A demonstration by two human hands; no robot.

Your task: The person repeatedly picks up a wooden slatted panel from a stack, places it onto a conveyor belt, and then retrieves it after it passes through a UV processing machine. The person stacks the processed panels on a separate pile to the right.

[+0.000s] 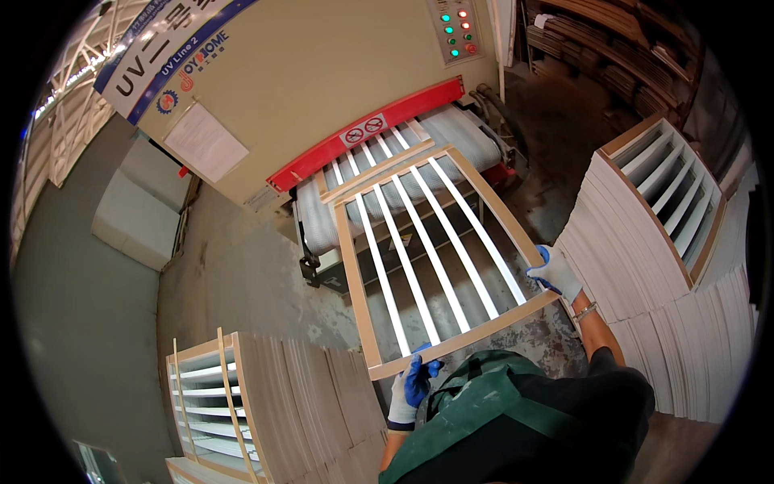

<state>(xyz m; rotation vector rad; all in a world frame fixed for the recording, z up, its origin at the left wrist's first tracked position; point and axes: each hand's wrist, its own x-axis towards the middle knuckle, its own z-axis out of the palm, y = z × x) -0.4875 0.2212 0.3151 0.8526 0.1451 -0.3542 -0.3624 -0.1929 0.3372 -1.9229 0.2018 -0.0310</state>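
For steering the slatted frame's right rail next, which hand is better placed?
Probably the right hand: it grips the right rail at its near end; the left hand holds the near rail, farther left.

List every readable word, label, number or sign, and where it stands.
Wording isn't copied here; places only.
White-and-blue banner: dark and white lettering.
Beige machine: red and blue logos, lettering.
Red guard: two round prohibition signs.
White sheet, conveyor label: too small to read.
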